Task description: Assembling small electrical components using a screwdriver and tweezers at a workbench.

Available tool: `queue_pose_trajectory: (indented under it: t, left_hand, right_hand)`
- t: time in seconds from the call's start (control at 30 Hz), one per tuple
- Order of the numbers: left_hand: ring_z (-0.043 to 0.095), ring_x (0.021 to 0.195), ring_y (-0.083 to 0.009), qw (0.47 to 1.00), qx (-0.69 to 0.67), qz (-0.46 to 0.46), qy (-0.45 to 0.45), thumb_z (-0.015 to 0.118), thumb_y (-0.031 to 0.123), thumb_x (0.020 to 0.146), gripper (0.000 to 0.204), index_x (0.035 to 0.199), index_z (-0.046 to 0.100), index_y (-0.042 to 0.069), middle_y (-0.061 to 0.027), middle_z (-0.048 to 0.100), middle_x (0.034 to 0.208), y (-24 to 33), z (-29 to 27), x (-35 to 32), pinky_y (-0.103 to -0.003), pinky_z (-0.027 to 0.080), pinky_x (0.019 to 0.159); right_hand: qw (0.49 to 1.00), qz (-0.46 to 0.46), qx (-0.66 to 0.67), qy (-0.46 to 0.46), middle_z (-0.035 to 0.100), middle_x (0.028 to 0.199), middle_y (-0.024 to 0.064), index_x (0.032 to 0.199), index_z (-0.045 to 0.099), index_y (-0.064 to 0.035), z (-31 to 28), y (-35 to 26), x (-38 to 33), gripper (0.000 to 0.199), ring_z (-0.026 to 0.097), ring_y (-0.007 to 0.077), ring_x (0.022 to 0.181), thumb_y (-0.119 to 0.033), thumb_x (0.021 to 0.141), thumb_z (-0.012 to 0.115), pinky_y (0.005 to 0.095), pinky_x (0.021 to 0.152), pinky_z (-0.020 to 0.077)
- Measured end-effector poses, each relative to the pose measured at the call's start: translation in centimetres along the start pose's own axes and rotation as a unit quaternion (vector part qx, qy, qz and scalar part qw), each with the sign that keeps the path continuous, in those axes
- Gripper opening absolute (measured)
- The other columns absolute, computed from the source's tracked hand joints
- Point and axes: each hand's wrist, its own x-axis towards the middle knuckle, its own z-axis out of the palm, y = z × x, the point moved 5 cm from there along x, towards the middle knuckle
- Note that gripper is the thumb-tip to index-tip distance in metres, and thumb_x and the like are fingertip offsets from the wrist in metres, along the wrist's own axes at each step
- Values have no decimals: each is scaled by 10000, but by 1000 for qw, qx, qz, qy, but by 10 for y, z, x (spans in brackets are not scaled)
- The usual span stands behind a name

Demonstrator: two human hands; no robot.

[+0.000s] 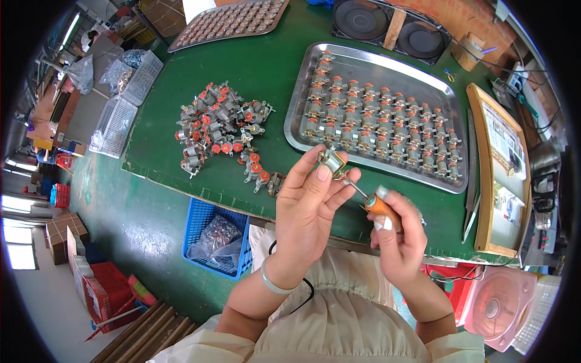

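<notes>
My left hand [305,212] pinches a small metal motor [333,161] between thumb and fingers, raised above the near edge of the green table. In my right hand [399,242] is a screwdriver [379,207] with an orange handle; its shaft points up and left, and the tip reaches the motor's lower side. The exact contact is partly hidden by my left fingers. Left of my hands lies a loose pile of similar motors [209,118] with red-orange ends. Beyond my hands, a metal tray [387,57] holds rows of upright motors.
Another filled tray [266,25] stands at the far left of the table [157,139]. Black fans [361,19] sit at the back. A wooden frame [478,175] and tweezers [473,215] lie on the right. Below the front edge stands a blue crate [192,236] with bagged parts.
</notes>
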Motion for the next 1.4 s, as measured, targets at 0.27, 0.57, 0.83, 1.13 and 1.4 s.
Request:
queue_pose_trajectory:
  t: [0.27,0.57,0.83,1.13,1.4]
  left_hand:
    - [603,924,-227,998,44,48,-12,463,113,897,306,1194,421,48,-141,553,1081,5,3,-2,-290,536,745]
    - [599,932,-266,990,86,106,-25,456,91,898,323,1208,396,20,-172,547,1100,12,9,-10,-319,526,762]
    - [597,934,-284,988,84,124,-34,467,68,891,329,1206,398,3,-189,547,1108,12,9,-12,-336,515,782]
    - [595,936,-285,989,83,117,-19,475,62,885,334,1203,398,-6,-189,548,1103,10,7,-11,-349,511,790]
    - [600,924,-278,990,87,107,-13,487,59,878,337,1199,407,-7,-186,549,1102,9,4,-11,-337,515,778]
  right_hand:
    - [1000,0,-11,-16,524,699,108,1063,500,39,-2,-6,7,238,483,124,559,-129,900,455,214,468,384]
    - [998,-33,52,30,486,586,30,1095,418,8,6,9,3,247,414,44,495,-162,916,429,181,453,335]
    - [864,308,387,-99,512,701,66,1075,421,-2,14,19,-5,404,385,74,477,-369,912,386,202,381,247]
    - [874,341,325,-123,477,556,59,943,495,4,15,21,-2,334,368,69,438,-307,938,374,188,411,282]
    - [848,396,329,-124,491,522,79,910,538,16,7,25,-2,380,390,86,395,-343,919,415,207,375,287]
